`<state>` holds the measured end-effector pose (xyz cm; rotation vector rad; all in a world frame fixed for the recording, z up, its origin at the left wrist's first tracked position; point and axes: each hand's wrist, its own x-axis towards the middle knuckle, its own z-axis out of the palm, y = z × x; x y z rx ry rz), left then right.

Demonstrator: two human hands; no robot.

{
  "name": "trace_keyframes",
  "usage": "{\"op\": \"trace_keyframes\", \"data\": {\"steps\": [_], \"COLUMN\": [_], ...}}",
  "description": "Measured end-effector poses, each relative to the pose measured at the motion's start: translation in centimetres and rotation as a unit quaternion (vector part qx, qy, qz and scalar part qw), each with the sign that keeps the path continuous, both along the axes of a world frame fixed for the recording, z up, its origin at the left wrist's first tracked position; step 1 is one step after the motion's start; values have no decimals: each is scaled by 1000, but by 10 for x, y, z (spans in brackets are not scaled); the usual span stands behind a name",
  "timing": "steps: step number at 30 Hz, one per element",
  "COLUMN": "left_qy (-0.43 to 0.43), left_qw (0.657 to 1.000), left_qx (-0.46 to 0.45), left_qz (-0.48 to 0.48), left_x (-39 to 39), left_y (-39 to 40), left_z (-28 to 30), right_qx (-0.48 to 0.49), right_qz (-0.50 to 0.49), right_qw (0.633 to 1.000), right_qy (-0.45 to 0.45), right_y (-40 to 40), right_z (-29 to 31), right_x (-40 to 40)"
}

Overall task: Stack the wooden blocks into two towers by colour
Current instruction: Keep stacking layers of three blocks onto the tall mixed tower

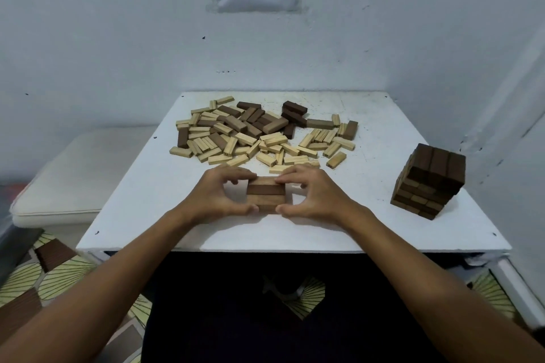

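1. We see a white table [368, 215] set against a pale wall, viewed from above by a seated person.
2. Both hands work at the near centre of the table. The left hand [218, 194] and right hand [312, 194] face each other across a small group of dark blocks [266, 194].
3. That group is three brown blocks lying side by side, long sides touching, flat on the table top. One layer or more, we cannot tell.
4. Left hand: fingers curled over the far edge of the group, thumb at the near left corner, grasping the blocks from the left end.
5. Right hand: fingers arched onto the far right corner, thumb at the near edge, grasping the same blocks from the right end.
6. Behind the hands, across the far half of the table, lies a loose pile of blocks [259, 134]: pale ones mostly at the front and left, dark ones mostly at the back and centre, mixed and lying at all angles.
7. At the right side of the table, well apart from the hands, stands a dark tower [430, 183], several layers high, with three blocks side by side on top. Its lower layers sit slightly askew.
8. A pale cushion [73, 180] lies left of the table, and a patterned floor [59, 274] shows below.
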<state>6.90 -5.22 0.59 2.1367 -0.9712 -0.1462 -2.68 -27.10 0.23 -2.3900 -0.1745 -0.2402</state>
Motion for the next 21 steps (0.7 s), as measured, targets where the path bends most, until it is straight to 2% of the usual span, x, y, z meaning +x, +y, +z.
{"op": "trace_keyframes", "data": {"steps": [11, 21], "left_qy": [-53, -18], "left_qw": [993, 978], "left_qx": [-76, -74], "left_qz": [-69, -195], "left_x": [2, -16], "left_y": [-58, -177], "left_z": [77, 102], "right_qx": [10, 10], "right_qz": [-71, -191], "right_qw": [993, 977], "right_qy": [-90, -96], "right_y": [-42, -126], "right_z": [80, 101], "right_x": [-21, -86]}}
